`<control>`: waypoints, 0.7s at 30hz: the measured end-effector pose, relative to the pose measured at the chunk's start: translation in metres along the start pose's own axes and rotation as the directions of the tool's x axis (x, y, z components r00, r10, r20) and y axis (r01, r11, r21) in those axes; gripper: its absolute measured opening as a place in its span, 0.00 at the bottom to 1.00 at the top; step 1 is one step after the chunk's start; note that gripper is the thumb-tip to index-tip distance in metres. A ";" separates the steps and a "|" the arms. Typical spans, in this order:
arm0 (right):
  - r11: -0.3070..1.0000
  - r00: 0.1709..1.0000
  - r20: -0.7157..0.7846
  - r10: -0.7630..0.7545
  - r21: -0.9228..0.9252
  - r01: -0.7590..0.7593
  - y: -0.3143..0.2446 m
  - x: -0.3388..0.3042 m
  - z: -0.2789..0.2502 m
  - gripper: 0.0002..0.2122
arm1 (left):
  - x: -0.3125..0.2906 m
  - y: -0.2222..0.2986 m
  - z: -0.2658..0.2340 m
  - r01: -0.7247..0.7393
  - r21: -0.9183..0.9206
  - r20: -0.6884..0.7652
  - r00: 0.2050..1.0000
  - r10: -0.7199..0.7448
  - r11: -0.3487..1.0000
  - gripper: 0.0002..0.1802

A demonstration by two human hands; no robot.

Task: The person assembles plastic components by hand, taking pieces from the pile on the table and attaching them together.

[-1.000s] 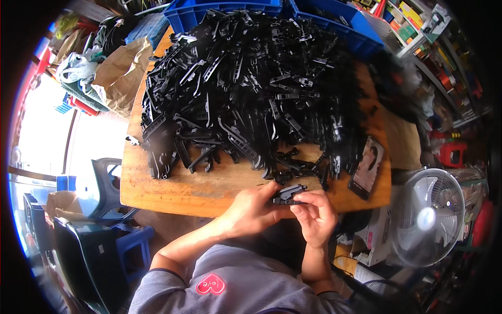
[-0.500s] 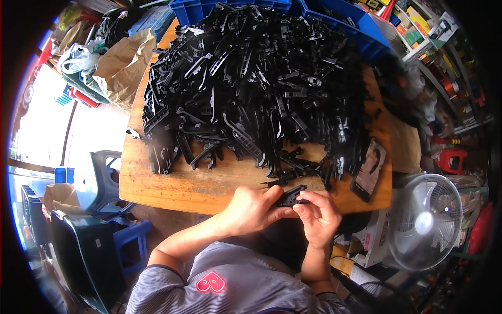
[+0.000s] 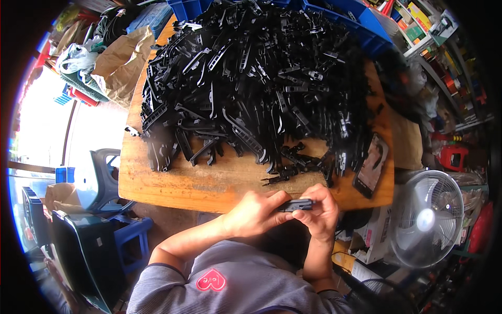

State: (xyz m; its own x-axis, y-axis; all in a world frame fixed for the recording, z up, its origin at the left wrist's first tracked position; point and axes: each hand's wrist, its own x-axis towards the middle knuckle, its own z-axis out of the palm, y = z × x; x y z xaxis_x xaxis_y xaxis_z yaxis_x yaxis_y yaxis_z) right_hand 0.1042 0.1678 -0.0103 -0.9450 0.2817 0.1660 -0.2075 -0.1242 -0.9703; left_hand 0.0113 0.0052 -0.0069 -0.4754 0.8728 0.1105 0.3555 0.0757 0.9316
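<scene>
Just off the table's near edge, a small black plastic part (image 3: pixel 297 205) is held between both hands. My left hand (image 3: pixel 254 211) pinches its left end with thumb and fingers. At the other end, my right hand (image 3: pixel 321 212) grips it, the thumb below and fingers above. The left end is hidden by my fingers. Beyond the hands, a few loose black pieces (image 3: pixel 293 166) lie on the wood. Behind them rises a large heap of black plastic parts (image 3: pixel 235 78), many long and curved.
The wooden table (image 3: pixel 178 188) carries the heap. A phone (image 3: pixel 371 166) with its screen lit lies at the right. Blue crates (image 3: pixel 366 31) stand at the far side. A fan (image 3: pixel 426 219) is right of the table; a blue stool (image 3: pixel 133 240) and paper bag (image 3: pixel 123 65) are at left.
The black part has been turned in my hands and now lies nearly level. My right fingers have shifted from its top to close around its right end.
</scene>
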 end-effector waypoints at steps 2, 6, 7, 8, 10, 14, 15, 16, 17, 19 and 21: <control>0.999 0.998 0.036 -0.045 -0.020 0.046 0.000 -0.002 0.000 0.12 | 0.003 -0.001 0.001 -0.094 0.020 -0.013 0.995 0.095 0.995 0.17; 0.948 0.985 0.147 -0.085 -0.293 0.126 -0.008 0.000 0.011 0.12 | -0.007 -0.003 -0.002 -0.050 0.051 0.074 0.996 0.047 0.997 0.20; 0.930 0.984 0.161 -0.078 -0.343 0.130 -0.008 0.000 0.013 0.13 | -0.007 0.000 -0.001 -0.051 0.055 0.071 0.996 0.047 0.997 0.20; 0.910 0.982 0.177 -0.072 -0.390 0.137 -0.007 0.001 0.014 0.14 | -0.007 0.003 0.000 -0.031 0.025 0.005 1.000 0.031 0.999 0.20; 0.869 0.954 0.256 -0.158 -0.422 0.258 -0.007 0.013 0.015 0.14 | -0.007 0.003 -0.002 -0.014 0.000 -0.068 0.998 0.014 1.000 0.20; 0.463 0.923 0.299 -0.241 -0.801 0.380 -0.005 0.030 0.015 0.14 | 0.000 -0.005 -0.033 0.072 0.414 -0.451 0.882 0.136 0.908 0.14; 0.449 0.928 0.311 -0.205 -0.813 0.372 -0.004 0.032 0.017 0.14 | 0.007 -0.008 -0.048 0.024 0.594 -0.434 0.851 0.296 0.804 0.17; 0.434 0.932 0.320 -0.169 -0.825 0.362 -0.003 0.034 0.020 0.14 | 0.014 -0.007 -0.064 0.026 0.686 -0.431 0.820 0.378 0.727 0.20; 0.391 0.921 0.345 -0.178 -0.835 0.388 -0.001 0.036 0.018 0.14 | 0.021 0.004 -0.077 0.107 0.767 -0.391 0.859 0.330 0.633 0.25; 0.274 0.888 0.401 -0.226 -0.848 0.453 0.006 0.037 0.014 0.12 | 0.036 0.001 -0.097 0.095 0.859 -0.297 0.893 0.339 0.504 0.30; 0.266 0.888 0.403 -0.223 -0.851 0.453 0.006 0.038 0.015 0.12 | 0.036 -0.003 -0.111 0.104 0.888 -0.264 0.913 0.312 0.447 0.30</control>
State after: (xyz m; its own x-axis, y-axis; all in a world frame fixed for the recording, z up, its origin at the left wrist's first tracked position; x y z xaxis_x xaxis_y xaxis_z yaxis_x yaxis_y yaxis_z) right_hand 0.0626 0.1633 -0.0075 -0.8944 -0.1052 0.4347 -0.2681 0.9040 -0.3330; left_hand -0.0958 -0.0169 0.0330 -0.5354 0.6930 0.4828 0.8244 0.5529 0.1207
